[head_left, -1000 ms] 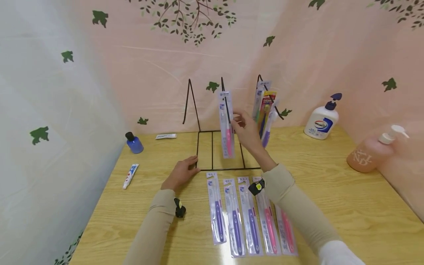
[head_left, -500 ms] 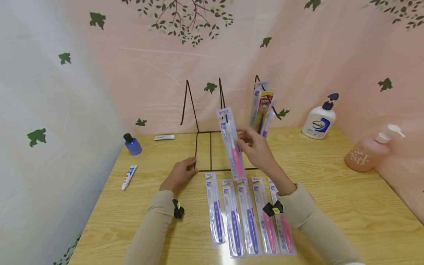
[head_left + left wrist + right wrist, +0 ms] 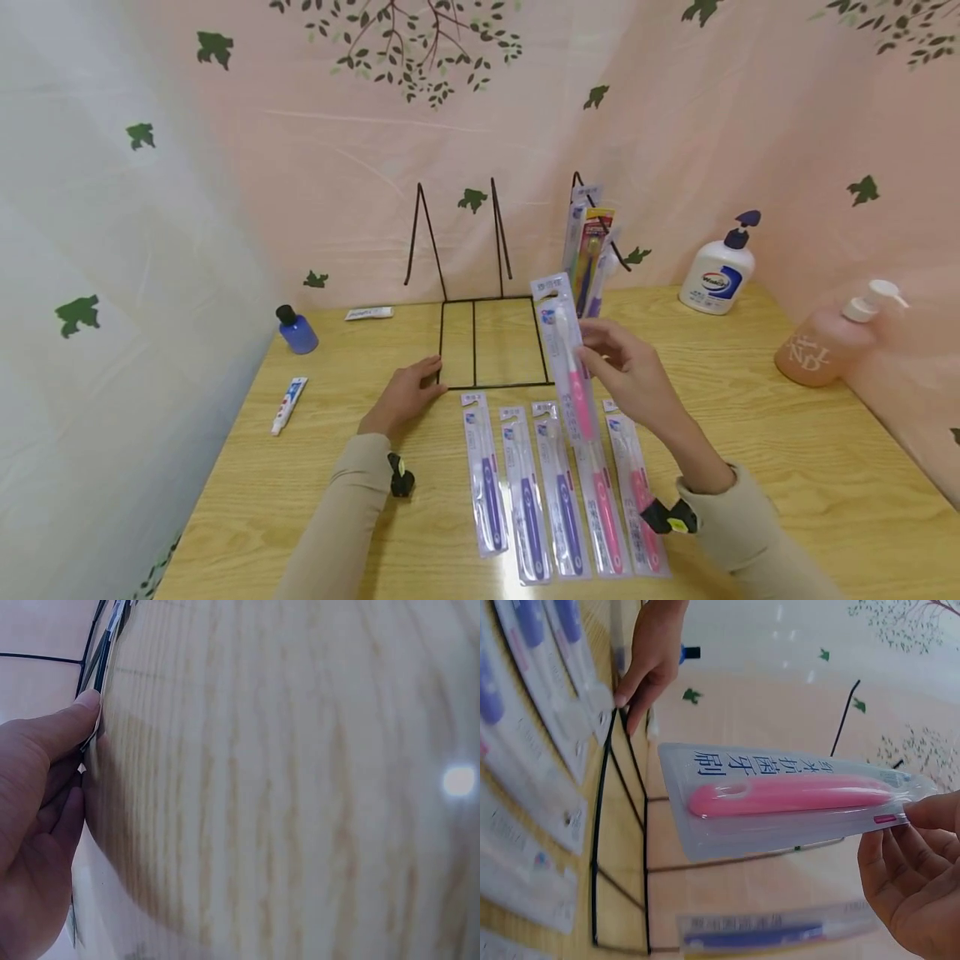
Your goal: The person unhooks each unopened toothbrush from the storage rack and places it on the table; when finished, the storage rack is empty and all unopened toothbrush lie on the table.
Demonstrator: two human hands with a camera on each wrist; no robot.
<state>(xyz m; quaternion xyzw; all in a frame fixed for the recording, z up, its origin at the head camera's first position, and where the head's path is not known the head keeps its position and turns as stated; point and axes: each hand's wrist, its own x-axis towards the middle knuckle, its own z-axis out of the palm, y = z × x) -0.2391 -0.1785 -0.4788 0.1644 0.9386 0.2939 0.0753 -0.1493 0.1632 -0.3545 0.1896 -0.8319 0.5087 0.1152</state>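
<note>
Pinched by the right hand (image 3: pixel 633 379) along one long edge of its blister card: a pink toothbrush pack (image 3: pixel 572 367), raised off the table (image 3: pixel 787 467) just in front of the wire rack (image 3: pixel 487 333), above the near row of packs (image 3: pixel 555 492). Thumb and fingertips (image 3: pixel 900 847) closed on the clear plastic rim beside the handle end, the palm kept off the bubble. Likely very light and thin — a flat card with a moulded bubble, stiff enough lengthwise yet prone to flex or twist if held only at a corner, and the glossy film probably slippery. Best gripped, by that reckoning, on the flat margin near mid-length or at the printed header, not on the bubble, which could dent. Long axis near upright, leaning a little: header with its hang hole uppermost and nearer the wire rack, lower end down toward the near row of packs, printed face toward the camera. Bristle end up, pink handle down. Left hand (image 3: pixel 405 396) flat on the table at the front left corner of the wire rack, fingers relaxed and thumb tip against the base wire — steadying, not gripping. Three more packs (image 3: pixel 592 250) hanging on the right-hand hook of the wire rack; the other two hooks bare.
</note>
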